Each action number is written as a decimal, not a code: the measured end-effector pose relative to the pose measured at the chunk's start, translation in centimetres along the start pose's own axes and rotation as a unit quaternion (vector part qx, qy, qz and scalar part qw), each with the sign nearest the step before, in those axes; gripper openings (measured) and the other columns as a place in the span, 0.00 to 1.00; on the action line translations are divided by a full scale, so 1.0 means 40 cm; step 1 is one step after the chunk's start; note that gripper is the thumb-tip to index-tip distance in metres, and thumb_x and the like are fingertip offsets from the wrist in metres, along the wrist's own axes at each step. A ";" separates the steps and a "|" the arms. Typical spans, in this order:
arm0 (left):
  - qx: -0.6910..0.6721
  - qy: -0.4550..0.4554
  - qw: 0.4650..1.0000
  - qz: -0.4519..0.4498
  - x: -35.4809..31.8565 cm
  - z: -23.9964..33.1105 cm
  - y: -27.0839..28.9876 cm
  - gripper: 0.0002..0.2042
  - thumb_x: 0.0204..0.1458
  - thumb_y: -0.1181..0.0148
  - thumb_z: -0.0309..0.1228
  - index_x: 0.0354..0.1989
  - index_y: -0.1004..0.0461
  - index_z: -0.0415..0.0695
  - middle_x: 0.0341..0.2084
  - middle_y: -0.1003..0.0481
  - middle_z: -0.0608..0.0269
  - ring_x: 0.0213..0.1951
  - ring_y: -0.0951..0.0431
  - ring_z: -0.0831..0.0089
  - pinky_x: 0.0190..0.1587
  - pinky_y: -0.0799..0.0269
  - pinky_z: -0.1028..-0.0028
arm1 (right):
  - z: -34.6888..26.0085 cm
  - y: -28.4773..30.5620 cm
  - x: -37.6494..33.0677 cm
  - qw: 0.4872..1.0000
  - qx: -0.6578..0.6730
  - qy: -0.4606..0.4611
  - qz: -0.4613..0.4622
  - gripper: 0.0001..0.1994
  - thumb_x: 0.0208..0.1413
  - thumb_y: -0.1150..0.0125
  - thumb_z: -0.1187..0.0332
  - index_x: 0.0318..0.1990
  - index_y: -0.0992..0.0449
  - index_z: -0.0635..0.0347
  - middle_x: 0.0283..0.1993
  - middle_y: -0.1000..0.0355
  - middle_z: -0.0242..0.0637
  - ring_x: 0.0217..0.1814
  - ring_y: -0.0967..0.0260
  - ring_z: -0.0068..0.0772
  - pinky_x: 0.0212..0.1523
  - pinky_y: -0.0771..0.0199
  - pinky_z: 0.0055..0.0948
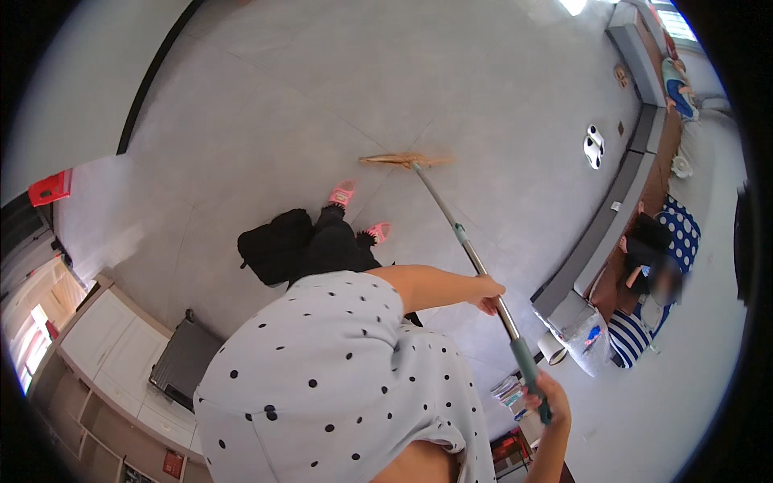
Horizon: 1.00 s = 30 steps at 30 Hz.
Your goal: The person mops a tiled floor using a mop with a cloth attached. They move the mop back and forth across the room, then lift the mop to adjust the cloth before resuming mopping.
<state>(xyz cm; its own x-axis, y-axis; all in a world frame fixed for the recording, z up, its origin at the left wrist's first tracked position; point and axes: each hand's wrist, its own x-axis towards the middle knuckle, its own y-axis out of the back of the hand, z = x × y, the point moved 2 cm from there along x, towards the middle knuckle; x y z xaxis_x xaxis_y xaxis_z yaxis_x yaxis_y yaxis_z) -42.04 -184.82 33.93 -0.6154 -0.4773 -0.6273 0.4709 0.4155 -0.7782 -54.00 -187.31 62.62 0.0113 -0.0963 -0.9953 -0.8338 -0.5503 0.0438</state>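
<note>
Extends the left forearm (431,287) toward the right of the view, bare and almost level, with little visible bend at the wrist. Closes the left grip (487,295) with fingers curled under. Brings the right forearm (553,451) up from the lower edge, steeply upright in the view. Curls the fingers of the right grip (550,399) inward, toward the view's left. Holds both grips clearly apart, with the left higher in the view. Stands with feet (342,194) apart.
</note>
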 end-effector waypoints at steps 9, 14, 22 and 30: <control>-0.324 -0.232 0.912 -0.101 0.151 0.028 0.358 0.12 0.48 0.48 0.31 0.38 0.37 0.38 0.37 0.34 0.49 0.40 0.31 0.56 0.48 0.34 0.59 | 0.237 -0.048 -0.290 0.999 0.041 0.028 0.020 0.37 0.40 0.36 0.68 0.59 0.49 0.60 0.24 0.35 0.42 0.18 0.43 0.25 0.15 0.46 0.23; -0.326 -0.171 0.929 0.037 0.100 0.079 0.491 0.10 0.50 0.51 0.24 0.39 0.40 0.37 0.31 0.33 0.53 0.35 0.28 0.57 0.41 0.30 0.57 | 0.451 0.100 -0.267 0.997 -0.017 -0.028 0.074 0.37 0.38 0.34 0.69 0.58 0.47 0.61 0.34 0.31 0.39 0.30 0.34 0.28 0.31 0.33 0.25; -0.156 -0.282 0.945 0.054 -0.188 -0.003 0.261 0.18 0.45 0.45 0.20 0.41 0.46 0.40 0.34 0.33 0.54 0.37 0.26 0.59 0.42 0.29 0.57 | 0.256 0.057 0.324 0.840 -0.464 0.272 0.070 0.35 0.41 0.35 0.59 0.57 0.43 0.55 0.48 0.34 0.41 0.51 0.38 0.32 0.50 0.37 0.32; -0.117 -0.369 0.918 0.089 -0.229 -0.099 0.092 0.22 0.38 0.37 0.24 0.38 0.45 0.44 0.32 0.33 0.64 0.33 0.27 0.70 0.38 0.27 0.64 | -0.223 -0.558 0.546 0.736 -0.503 0.444 0.092 0.29 0.43 0.40 0.61 0.54 0.41 0.60 0.43 0.33 0.50 0.44 0.33 0.43 0.43 0.33 0.34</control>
<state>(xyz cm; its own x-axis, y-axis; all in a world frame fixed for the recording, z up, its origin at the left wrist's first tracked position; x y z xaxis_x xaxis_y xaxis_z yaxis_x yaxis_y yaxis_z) -37.16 -175.83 36.93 0.0950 -0.7448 -0.6604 0.3205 0.6510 -0.6881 -30.23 -184.52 40.69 0.6780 -0.5033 -0.5357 -0.0405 -0.7533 0.6565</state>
